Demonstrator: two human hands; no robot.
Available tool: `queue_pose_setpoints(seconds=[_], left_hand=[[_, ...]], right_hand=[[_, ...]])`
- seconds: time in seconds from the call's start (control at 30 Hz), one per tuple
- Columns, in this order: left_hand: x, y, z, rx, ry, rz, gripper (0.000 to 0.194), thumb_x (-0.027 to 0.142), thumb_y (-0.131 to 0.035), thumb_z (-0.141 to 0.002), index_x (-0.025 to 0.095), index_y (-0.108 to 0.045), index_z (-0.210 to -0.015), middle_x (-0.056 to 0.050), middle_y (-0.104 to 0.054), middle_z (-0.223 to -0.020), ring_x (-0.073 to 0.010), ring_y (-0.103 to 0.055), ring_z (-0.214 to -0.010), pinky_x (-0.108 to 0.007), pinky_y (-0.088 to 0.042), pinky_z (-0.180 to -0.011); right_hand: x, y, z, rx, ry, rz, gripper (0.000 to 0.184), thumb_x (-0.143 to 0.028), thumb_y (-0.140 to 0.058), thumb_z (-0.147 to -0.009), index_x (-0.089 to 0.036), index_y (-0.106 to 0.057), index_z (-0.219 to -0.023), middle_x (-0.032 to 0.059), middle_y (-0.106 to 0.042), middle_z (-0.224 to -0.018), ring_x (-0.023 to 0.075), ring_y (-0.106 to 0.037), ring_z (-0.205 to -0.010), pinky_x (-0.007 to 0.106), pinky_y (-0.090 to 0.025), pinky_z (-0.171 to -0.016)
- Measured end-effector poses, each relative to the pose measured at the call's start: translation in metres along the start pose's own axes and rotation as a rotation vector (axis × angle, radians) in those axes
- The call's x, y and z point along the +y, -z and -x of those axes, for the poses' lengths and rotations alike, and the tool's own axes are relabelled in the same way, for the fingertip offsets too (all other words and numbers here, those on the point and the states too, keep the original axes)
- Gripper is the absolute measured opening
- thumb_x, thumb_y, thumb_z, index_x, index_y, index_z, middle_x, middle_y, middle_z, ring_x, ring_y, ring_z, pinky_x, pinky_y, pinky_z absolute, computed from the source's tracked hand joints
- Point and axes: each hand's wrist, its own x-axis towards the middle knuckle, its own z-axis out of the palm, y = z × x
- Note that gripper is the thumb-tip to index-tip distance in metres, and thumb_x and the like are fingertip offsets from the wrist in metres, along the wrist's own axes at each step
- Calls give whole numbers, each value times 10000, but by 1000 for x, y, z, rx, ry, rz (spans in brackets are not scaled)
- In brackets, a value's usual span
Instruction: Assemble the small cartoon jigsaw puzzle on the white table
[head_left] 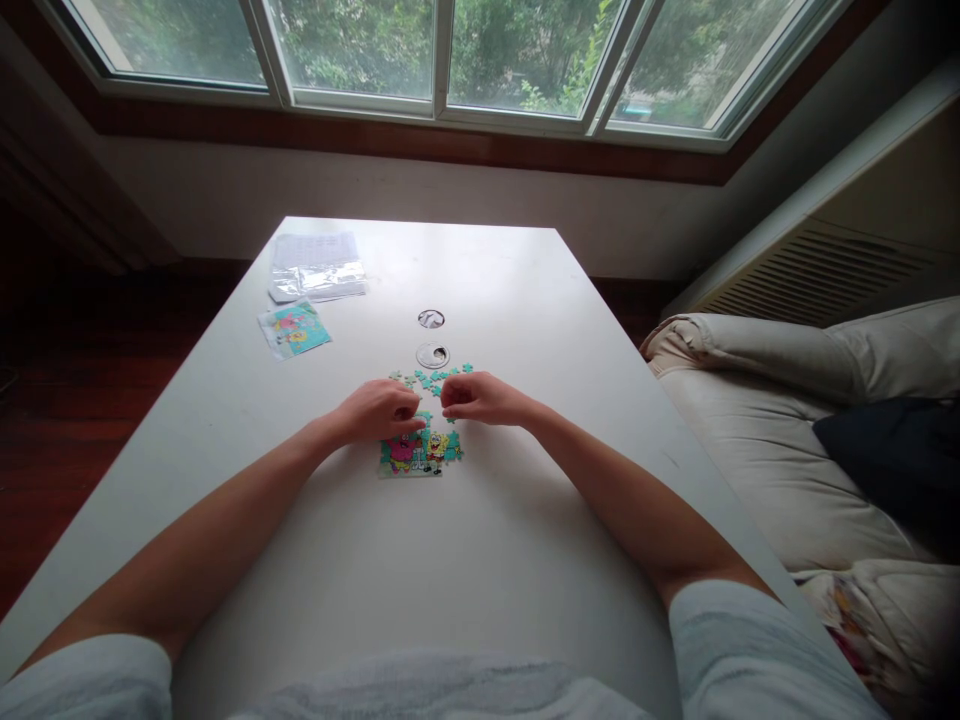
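A partly joined jigsaw puzzle (409,460) lies flat on the white table, showing a pink figure and a yellow square figure on a green ground. Over its upper left part rests my left hand (381,410), fingers curled and thumb low against the puzzle; anything in its grasp is hidden. My right hand (480,397) is just above and right of the puzzle, its fingers closed towards the thumb. Whether a piece is between them I cannot make out. Loose puzzle pieces (431,380) in several greens are scattered beyond and between both hands.
The white table (495,560) carries a clear plastic packet with paper (316,268) and a small picture sheet (296,328) at the far left. Two round cable holes (433,355) (431,319) sit beyond the pieces. A pale sofa (757,460) stands at the right, windows ahead.
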Motion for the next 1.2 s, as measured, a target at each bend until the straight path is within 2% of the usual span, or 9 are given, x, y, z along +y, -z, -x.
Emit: queue_pose_setpoints(seconds=[0.17,0.27,0.5,0.77,1.2], left_hand=[[5,0,1,-26,-52,-69,444,517,-616,-908,198,-471,-635,17,-545,-628,-135,-447,-602,-290,-287,-610],[7,2,1,-38,-59,-74,442,525,-620,-906,203,-484,-635,11,-562,-634,-142,-470,-609,-289,-298,-617],[9,3,0,-54,-38,-72,412,512,-623,-895,212,-523,-632,1,-583,-641,-150,-501,-614,-297,-327,-630],[9,2,0,-70,-20,-66,419,525,-615,-895,210,-537,-630,-5,-600,-642,-150,-504,-610,-292,-291,-600],[13,4,0,-87,57,-38,428,531,-618,-872,205,-522,-612,3,-588,-581,-128,-453,-527,-298,-210,-535]], right_hand=[[-1,-1,1,-76,-54,-57,143,-300,-686,-810,-180,-636,-870,-5,-658,-750,135,-592,-708,242,-426,-641],[-4,-1,2,-104,-69,-10,119,-280,-679,-808,-182,-645,-864,-6,-661,-748,135,-593,-707,236,-419,-630],[-7,-5,3,-56,-58,147,73,-226,-651,-803,-182,-652,-862,-20,-627,-751,122,-537,-696,225,-356,-615],[-7,-10,3,-35,-5,344,42,-233,-656,-839,-191,-657,-838,-34,-593,-729,105,-477,-672,235,-290,-622],[-11,-16,5,-23,-3,491,16,-199,-650,-821,-208,-658,-811,-20,-645,-776,120,-509,-718,242,-267,-621]])
